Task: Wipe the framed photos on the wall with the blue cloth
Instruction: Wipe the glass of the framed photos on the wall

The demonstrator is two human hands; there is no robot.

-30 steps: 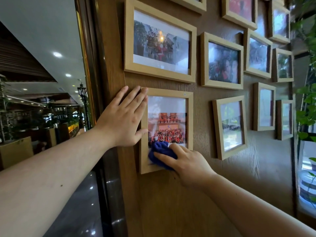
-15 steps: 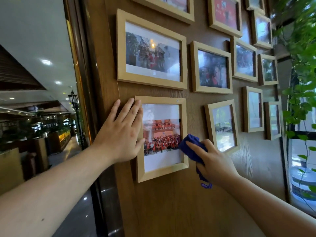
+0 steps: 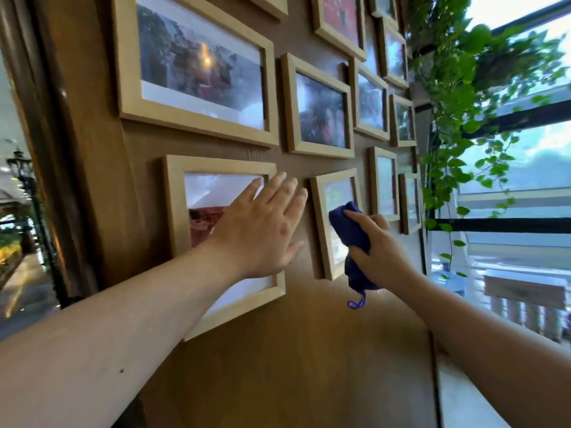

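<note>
left hand (image 3: 262, 230) hides lower-left photo's (image 3: 200, 211) middle and right | cloth (image 3: 350, 239) and right hand (image 3: 378, 251) hide neighbouring frame's (image 3: 321, 223) lower right | top-row frames (image 3: 336, 23) cut by upper edge | all photos motion-blurred, subjects unreadable

Single head-worn view, close to the wall (image 3: 309, 350), facing it obliquely rightward.

The brown wood-grain wall panel (image 3: 278, 366) carries many light wooden picture frames set close together. A large landscape frame (image 3: 197, 66) hangs at upper left, a portrait frame (image 3: 173, 211) below it, and a smaller tilted frame (image 3: 318, 230) just beside that one.
</note>
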